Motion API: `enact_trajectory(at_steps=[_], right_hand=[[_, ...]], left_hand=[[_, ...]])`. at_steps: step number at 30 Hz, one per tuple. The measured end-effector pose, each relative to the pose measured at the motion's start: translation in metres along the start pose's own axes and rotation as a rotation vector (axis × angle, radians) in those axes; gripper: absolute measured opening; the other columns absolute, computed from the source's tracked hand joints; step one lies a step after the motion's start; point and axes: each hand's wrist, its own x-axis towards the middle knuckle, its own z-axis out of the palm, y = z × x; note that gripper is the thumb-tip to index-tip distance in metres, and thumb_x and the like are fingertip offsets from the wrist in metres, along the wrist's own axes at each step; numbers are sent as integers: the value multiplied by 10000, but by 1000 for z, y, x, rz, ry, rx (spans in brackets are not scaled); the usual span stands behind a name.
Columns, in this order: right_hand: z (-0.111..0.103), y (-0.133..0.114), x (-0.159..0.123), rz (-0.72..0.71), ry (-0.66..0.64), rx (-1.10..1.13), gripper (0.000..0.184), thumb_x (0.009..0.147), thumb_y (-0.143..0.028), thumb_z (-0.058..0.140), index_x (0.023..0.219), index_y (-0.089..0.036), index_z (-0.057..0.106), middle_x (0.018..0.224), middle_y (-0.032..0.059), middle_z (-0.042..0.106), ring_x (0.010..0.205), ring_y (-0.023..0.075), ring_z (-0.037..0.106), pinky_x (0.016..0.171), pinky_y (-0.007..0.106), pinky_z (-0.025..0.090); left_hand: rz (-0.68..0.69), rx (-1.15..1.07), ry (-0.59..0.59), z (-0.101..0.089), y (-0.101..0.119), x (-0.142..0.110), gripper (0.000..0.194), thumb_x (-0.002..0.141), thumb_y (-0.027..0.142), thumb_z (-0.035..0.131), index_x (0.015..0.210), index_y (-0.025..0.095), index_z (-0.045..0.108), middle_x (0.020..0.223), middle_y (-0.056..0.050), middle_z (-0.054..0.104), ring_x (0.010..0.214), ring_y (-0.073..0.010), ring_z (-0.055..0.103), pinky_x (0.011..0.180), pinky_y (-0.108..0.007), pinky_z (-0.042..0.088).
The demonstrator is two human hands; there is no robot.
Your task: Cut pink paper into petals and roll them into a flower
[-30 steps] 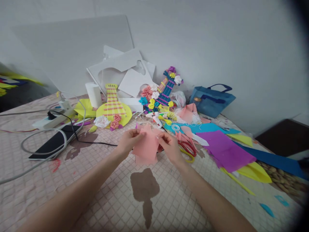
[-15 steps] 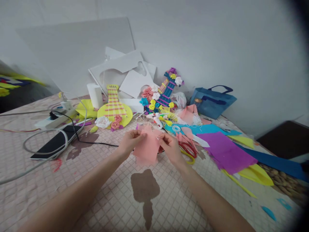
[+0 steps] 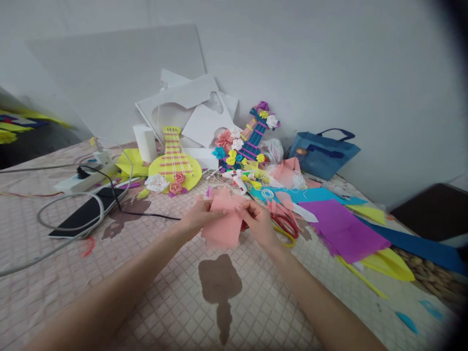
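Between my two hands is a stack of pink crepe paper (image 3: 221, 226), its upper edge cut into points. My left hand (image 3: 199, 214) grips its left side, the thumb lying across the front and the other fingers behind. At the upper right, my right hand (image 3: 257, 219) pinches the paper between thumb and fingertips. Beyond the paper lies a white glue gun (image 3: 239, 181). Red-handled scissors (image 3: 287, 224) rest just right of my right hand, beside a yellow-handled pair (image 3: 287, 237).
A yellow paper guitar (image 3: 174, 165) and a blue one with paper flowers (image 3: 254, 136) stand at the back. Purple paper (image 3: 345, 229) and a blue bag (image 3: 323, 153) are on the right. Cables cross the left, near a power strip (image 3: 78, 180) and a black tablet-like slab (image 3: 87, 214).
My left thumb has slid right and slightly down across the front of the pink paper. My right hand keeps its pinch in nearly the same place.
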Motion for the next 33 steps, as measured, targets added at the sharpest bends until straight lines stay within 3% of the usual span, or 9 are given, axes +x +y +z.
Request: enact_trajectory(at_steps=[9,17,33], right_hand=[[1,-1,-1,-14,-15,-19,240,793,-429,587,755,-198,533,613,-31,500,478,109,512,414,228,455],[2,-2,-1,14,8,-9,284,772,-467,596,731,-194,530,575,-42,489,458,106,500,404,226,453],[1,1,-1,14,14,9,276,769,-461,605,732,-196,540,562,-42,500,443,104,501,399,226,446]], left_hand=[[34,146,78,-1,-2,2,310,639,378,755,798,125,671,811,-65,698,702,-155,626,571,-212,445],[21,128,30,-3,-4,2,344,655,379,742,861,113,673,874,-97,703,750,-182,641,618,-242,474],[42,194,52,-2,-5,2,400,651,419,730,882,97,673,914,-140,701,799,-237,657,656,-302,501]])
